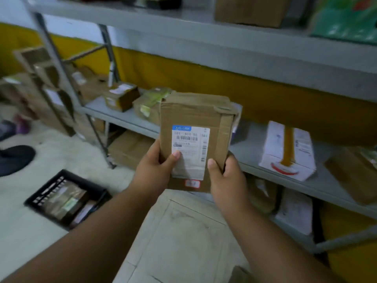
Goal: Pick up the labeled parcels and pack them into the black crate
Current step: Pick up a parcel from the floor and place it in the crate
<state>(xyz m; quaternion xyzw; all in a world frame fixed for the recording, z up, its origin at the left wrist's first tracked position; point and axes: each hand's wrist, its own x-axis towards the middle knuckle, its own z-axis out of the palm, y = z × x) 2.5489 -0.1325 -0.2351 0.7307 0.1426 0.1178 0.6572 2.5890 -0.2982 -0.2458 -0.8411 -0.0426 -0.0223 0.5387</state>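
I hold a brown cardboard parcel (195, 123) with a white barcode label upright in front of the shelf. My left hand (153, 170) grips its lower left edge, thumb on the label. My right hand (226, 178) grips its lower right edge, thumb on the front. The black crate (47, 190) sits on the floor at the lower left, with a couple of brown parcels (67, 201) lying inside it.
A grey metal shelf (122, 117) runs across the view. On it lie labeled brown boxes (121, 96) and a white box (287, 152) with yellow tape. More boxes (130, 148) sit on the lower level and stacked at the far left (40, 88). A dark shoe (14, 158) shows at left.
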